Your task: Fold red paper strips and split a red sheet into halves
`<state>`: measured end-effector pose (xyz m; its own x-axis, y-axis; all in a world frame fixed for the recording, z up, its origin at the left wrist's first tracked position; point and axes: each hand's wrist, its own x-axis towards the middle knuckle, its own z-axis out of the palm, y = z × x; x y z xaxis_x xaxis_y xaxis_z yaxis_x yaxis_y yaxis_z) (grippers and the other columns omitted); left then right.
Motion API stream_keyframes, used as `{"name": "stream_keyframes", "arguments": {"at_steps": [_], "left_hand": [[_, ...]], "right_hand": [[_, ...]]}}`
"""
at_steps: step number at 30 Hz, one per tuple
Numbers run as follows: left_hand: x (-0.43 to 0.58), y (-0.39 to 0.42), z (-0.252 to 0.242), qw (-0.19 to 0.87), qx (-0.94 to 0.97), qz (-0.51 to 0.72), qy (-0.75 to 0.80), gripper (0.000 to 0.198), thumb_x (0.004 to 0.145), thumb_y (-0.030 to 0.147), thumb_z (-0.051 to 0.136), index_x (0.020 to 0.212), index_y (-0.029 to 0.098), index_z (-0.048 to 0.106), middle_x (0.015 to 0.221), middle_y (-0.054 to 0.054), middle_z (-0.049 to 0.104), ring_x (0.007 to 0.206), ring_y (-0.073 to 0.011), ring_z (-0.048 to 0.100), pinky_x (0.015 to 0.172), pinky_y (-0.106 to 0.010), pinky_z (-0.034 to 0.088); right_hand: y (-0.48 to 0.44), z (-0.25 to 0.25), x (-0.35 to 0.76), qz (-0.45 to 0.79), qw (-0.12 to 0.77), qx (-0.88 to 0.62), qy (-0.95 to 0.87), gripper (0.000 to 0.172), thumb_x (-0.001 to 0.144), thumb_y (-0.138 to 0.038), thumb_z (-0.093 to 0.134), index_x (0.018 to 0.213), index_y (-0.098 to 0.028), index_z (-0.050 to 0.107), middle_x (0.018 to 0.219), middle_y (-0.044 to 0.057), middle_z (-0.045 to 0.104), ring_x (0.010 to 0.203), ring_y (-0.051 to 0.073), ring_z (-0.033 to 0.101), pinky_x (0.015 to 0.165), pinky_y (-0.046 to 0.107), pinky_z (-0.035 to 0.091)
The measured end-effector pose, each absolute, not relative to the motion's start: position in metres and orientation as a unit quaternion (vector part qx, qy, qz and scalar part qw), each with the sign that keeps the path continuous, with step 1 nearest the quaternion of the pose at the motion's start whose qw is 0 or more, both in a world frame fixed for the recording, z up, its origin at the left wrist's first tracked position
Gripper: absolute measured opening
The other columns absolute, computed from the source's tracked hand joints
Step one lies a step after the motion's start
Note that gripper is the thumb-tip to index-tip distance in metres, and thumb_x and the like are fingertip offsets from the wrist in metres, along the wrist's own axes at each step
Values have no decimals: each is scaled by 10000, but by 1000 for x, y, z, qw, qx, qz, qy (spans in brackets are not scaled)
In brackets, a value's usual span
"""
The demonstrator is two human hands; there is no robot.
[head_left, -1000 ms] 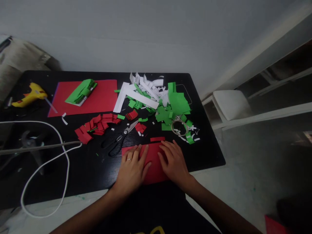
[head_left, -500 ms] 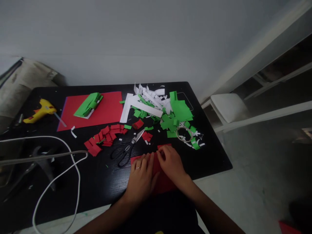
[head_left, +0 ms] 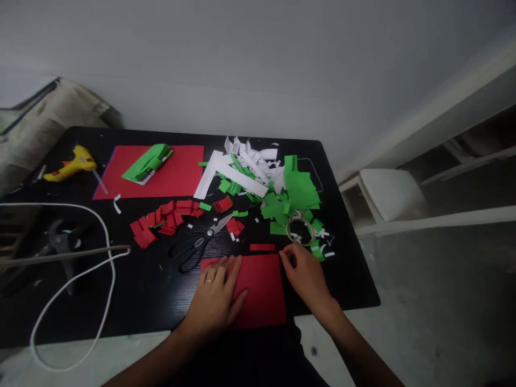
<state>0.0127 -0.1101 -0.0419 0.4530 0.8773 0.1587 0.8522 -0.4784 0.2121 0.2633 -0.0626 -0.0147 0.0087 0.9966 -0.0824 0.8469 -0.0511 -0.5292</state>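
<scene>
My left hand (head_left: 215, 295) lies flat with its fingers stretched over the left part of a red sheet (head_left: 262, 290) at the table's front edge. Beside the sheet's upper right corner is my right hand (head_left: 304, 274), thumb and forefinger pinched together; whatever they may hold is too small to make out. A narrow red strip (head_left: 262, 247) rests just beyond the sheet's top edge. Black-handled scissors (head_left: 209, 233) lie partly open to the left of the sheet. Small red pieces (head_left: 165, 216) are spread beyond them.
Green scraps (head_left: 300, 188), white paper strips (head_left: 242, 177) and a tape ring (head_left: 300, 231) lie at the back right. A green bundle (head_left: 149, 163) rests on a large red sheet (head_left: 181, 183). A yellow glue gun (head_left: 72, 164) and white cable (head_left: 110, 279) are at left.
My right hand has moved right, off the red sheet, uncovering its right part and the narrow red strip. My left hand stays on the sheet. The whole view has shifted slightly.
</scene>
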Motion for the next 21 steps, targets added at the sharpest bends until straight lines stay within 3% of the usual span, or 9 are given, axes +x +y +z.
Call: {"name": "stream_keyframes", "arguments": {"at_steps": [4,8,13,16,21], "left_hand": [[14,-111,-36,74,839,128,524,623,971,370,587,1537,143,456,1397,-190,616,1274,-353,553,1052,-482,438],[14,-106,-23,126,826,129,535,620,934,355,645,1504,160,496,1362,-177,590,1231,-339,556,1036,-481,466],[25,-93,-9,206,792,136,559,512,901,278,666,1394,179,570,1325,-148,581,1194,-323,570,1034,-484,480],[40,-80,-7,281,771,113,560,184,993,241,538,1131,173,638,1138,-114,670,1045,-262,648,932,-393,522],[59,-53,-5,280,746,15,604,185,1057,276,449,1074,189,611,1039,-98,753,927,-253,737,753,-324,507]], "right_hand": [[-59,-13,270,243,168,-680,-671,156,985,-253,586,838,-208,614,801,28,700,735,210,666,654,317,434],[-61,-17,253,279,223,-604,-713,151,984,-182,572,845,-207,627,831,26,692,765,186,666,727,297,467],[-64,-20,232,320,198,-572,-729,144,975,-118,582,871,-198,642,902,47,713,814,195,680,768,300,476],[-60,-16,230,340,175,-579,-720,129,975,-112,592,885,-196,634,927,53,715,839,202,678,785,308,477],[-57,-7,227,347,133,-605,-704,139,997,-120,572,887,-194,616,951,56,710,847,205,663,776,318,460]]}}
